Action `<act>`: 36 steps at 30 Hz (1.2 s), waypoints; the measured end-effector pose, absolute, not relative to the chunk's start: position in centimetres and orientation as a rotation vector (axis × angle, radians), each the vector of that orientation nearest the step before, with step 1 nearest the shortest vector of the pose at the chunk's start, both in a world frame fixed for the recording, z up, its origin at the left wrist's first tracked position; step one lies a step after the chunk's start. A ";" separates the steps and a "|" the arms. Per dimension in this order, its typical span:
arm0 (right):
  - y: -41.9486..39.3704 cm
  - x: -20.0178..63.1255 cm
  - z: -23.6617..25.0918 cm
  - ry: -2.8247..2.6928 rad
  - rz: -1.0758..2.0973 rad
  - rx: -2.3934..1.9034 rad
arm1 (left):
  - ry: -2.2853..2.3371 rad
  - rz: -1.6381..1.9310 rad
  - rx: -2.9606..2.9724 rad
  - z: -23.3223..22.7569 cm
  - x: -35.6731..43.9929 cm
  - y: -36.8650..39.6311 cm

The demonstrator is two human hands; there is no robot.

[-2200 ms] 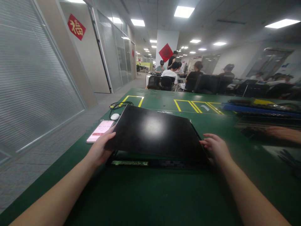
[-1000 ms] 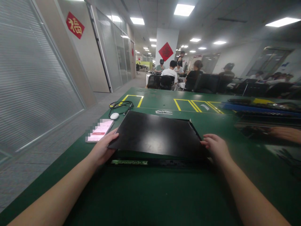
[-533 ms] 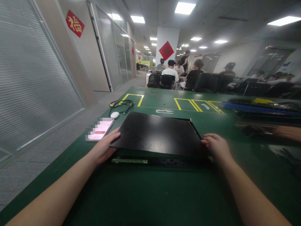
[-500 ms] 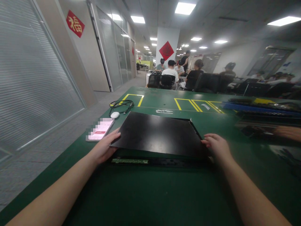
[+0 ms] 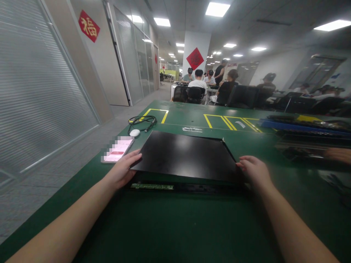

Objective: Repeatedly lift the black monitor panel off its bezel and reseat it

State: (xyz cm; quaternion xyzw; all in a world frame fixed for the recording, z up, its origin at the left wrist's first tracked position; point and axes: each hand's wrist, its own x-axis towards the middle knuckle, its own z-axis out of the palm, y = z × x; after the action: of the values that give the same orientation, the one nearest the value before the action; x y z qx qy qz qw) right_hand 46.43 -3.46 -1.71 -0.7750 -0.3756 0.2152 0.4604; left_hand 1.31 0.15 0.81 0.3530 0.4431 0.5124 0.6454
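A glossy black display panel [image 5: 183,153] lies tilted over a dark frame [image 5: 203,188] on the green table, its near edge raised above the frame. My left hand [image 5: 127,168] is closed on the panel's left near corner, thumb on top and fingers beneath. At the right edge, the fingertips of my right hand [image 5: 253,170] are pinched against the panel's side; its lower fingers are in shadow. Below the near edge shows a strip of green circuit board [image 5: 152,186] in the frame.
Left of the panel are a phone [image 5: 117,150], a white mouse-like object [image 5: 134,133] and a coiled black cable [image 5: 142,122]. To the right lie a blue tray [image 5: 287,126] with dark parts and another person's blurred hand [image 5: 338,154]. Yellow tape [image 5: 219,116] marks the table's far side.
The panel's near edge has shifted very slightly, with both hands keeping their places on it. The whole view has moved a little.
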 end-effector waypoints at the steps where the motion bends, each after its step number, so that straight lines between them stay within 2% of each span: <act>1: -3.4 46.4 -1.9 -0.936 0.528 -1.913 | 1.005 1.177 0.799 0.8 1.3 0.2; 19: -3.6 45.8 -1.4 -0.961 0.536 -1.953 | 0.981 1.227 0.808 0.6 1.4 0.2; 36: -3.2 47.1 -2.9 -1.181 0.354 -2.075 | 1.048 1.190 0.855 0.8 1.6 0.0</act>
State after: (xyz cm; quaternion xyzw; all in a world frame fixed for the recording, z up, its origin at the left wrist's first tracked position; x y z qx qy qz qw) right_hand 47.06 -3.23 -2.92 -0.8033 -0.4572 0.1369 0.3561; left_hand 1.56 0.01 0.78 0.3719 0.4560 0.5176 0.6211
